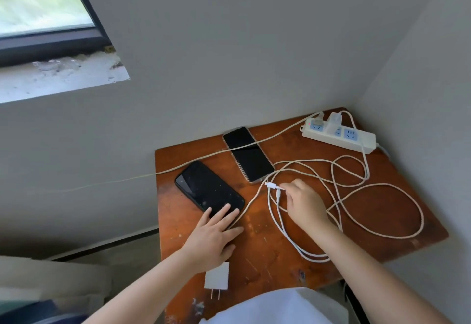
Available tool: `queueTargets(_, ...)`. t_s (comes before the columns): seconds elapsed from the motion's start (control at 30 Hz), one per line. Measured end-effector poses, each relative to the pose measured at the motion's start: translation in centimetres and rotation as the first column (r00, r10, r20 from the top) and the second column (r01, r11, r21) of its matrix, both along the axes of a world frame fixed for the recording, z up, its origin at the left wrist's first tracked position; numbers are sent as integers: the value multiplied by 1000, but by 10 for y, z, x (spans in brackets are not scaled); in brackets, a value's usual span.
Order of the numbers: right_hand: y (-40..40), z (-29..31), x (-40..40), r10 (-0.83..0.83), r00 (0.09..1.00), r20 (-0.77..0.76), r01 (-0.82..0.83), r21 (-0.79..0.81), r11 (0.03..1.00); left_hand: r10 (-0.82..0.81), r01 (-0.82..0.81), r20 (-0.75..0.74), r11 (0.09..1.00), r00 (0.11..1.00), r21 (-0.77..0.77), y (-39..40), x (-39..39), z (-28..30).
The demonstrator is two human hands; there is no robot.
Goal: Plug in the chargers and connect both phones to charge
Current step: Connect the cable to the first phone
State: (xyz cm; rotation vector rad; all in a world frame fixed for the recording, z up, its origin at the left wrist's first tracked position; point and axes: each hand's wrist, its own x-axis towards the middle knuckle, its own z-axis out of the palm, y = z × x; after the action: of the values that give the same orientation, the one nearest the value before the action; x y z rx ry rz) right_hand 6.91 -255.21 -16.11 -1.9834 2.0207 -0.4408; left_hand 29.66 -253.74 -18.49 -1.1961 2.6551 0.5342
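Phones first, from the head camera: the black phone (209, 188) lies at about 9 o'clock on the wooden table (267, 234), very near the left edge, and the second phone (248, 154) sits toward 12 o'clock with a long cable (178, 168) draped across its screen and off the table's left side. The left hand (214, 232) rests flat, fingers spread, on the black phone's near corner. The right hand (303, 204) pinches a white connector (270, 185) just beside the second phone's lower end; another connector dangles under it.

Risks, as I judge them: the loose cable loops (356, 196) at 3 o'clock could snag and drag a phone or tug the power strip (339, 134) at 1 o'clock. A push on the black phone could slide it over the edge. The unplugged adapter (216, 276) at 6 o'clock lies close to the near edge.

Free room is mostly the bare wood between the hands.
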Motion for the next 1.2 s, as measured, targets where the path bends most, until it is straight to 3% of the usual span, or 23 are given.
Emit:
queueTargets(0.1, -15, -5, 4, 26, 999, -19, -27, -11, 1000, -51, 50, 25, 998, 998, 33, -3, 7, 0)
queueTargets(0.27, -40, -7, -4, 69, 986, -151, -46, 150, 988, -44, 45, -19, 999, 999, 28, -7, 12, 5)
queueTargets(0.4, -22, -10, -13, 113, 984, -141, -91, 152, 984, 21, -22, -23, 999, 1000, -42, -37, 1, 15)
queueTargets(0.57, -6, -12, -24, 81, 995, -58, -73, 127, 989, 11, -2, 80, 993, 997, -116, -98, -48, 29)
queueTargets(0.73, -8, -9, -27, 76, 997, -2, -75, 158, 985, -189, 259, 331, 949, 925, -181, -138, -91, 33)
queueTargets(0.9, -12, -4, -28, 15, 999, 46, -17, 39, 999, -321, 445, 497, 882, 806, -153, -142, -106, 22)
queueTargets(1.1, -13, 5, -19, 4, 999, 49, -6, 38, 999, -442, 535, 445, 839, 779, -103, -154, -107, 27)
queueTargets(1.2, -12, 12, -16, -12, 999, 35, 11, 50, 999, -430, 488, 351, 868, 832, -92, -153, -105, 36)
